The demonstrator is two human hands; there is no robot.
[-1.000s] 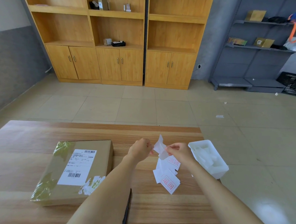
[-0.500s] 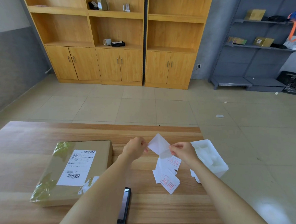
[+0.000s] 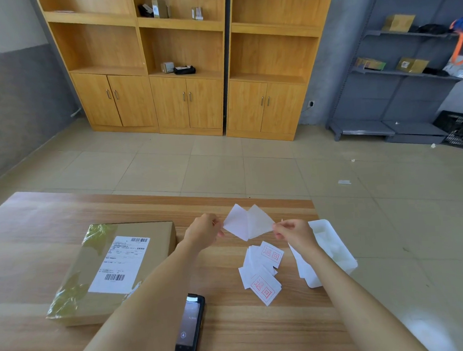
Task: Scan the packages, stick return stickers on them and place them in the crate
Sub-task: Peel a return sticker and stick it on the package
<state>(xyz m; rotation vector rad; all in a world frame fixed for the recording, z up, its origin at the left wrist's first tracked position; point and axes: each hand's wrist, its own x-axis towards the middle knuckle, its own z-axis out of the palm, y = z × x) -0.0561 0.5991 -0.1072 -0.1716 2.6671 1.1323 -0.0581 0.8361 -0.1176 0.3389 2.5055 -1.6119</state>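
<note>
Sticker held in the air over the worktop.
My left grip pinches its left edge and my right grip its right edge, two white leaves fanned apart between them. Under them lie the sticker pile and the scanner, the box to the left; the crate stands well apart on the floor.
</note>
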